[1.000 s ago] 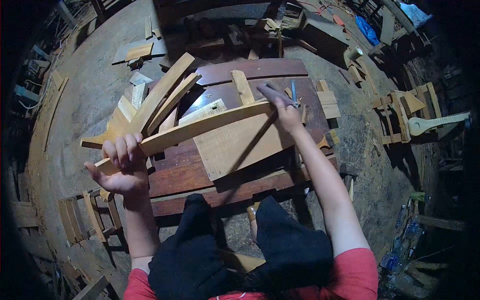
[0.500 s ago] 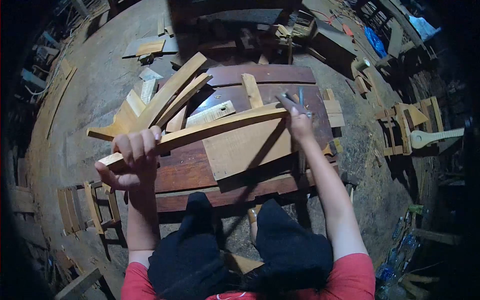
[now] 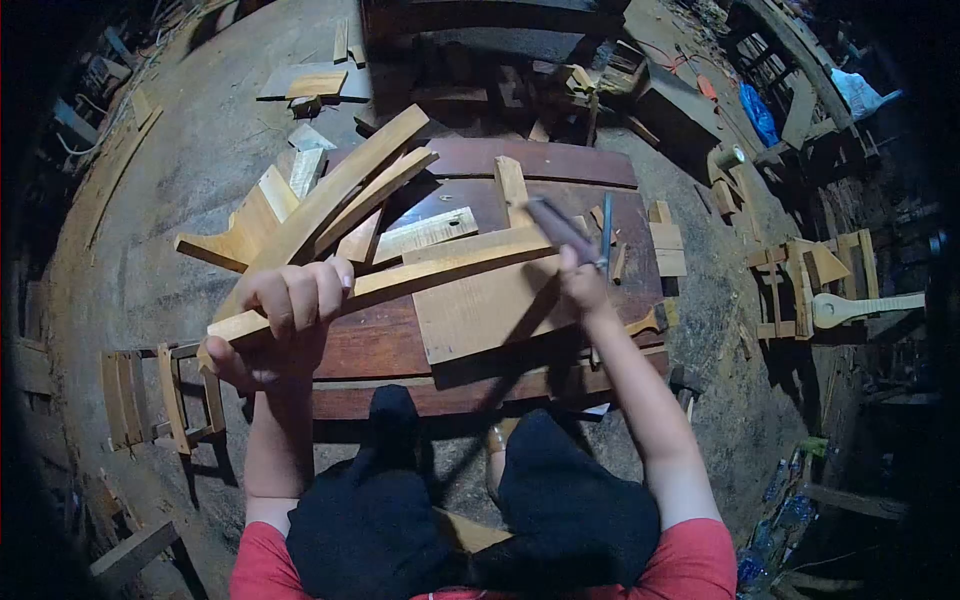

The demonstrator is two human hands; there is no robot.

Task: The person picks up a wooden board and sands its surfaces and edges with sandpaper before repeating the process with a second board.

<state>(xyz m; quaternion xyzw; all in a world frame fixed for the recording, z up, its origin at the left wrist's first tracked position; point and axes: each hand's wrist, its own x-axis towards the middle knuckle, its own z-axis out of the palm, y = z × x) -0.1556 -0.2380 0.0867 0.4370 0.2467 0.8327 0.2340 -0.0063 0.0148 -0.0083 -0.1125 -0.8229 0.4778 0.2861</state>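
Note:
My left hand (image 3: pixel 285 315) is wrapped round the near-left end of a long, slightly curved wooden strip (image 3: pixel 455 262), with the cut end showing beyond the fingers. The strip slants up to the right above a reddish-brown wooden table (image 3: pixel 370 345). At its far right end, my right hand (image 3: pixel 583 285) grips a dark, flat, oblong tool (image 3: pixel 560 228). This tool overlaps the strip's end in this view; I cannot tell its exact kind. Beneath the strip, a broad flat board (image 3: pixel 470 315) rests on the table.
Several curved wooden pieces (image 3: pixel 345 185) are piled at the table's left. A brush (image 3: pixel 650 320) lies near its right edge. Small wooden frames stand on the floor at left (image 3: pixel 185 400) and right (image 3: pixel 790 290), the latter beside a pale guitar-shaped piece (image 3: pixel 865 307).
The tool in my right hand has shifted a little left and down and turned, now showing its broad dark face. My left hand keeps its hold on the strip, and the camera view has shifted slightly.

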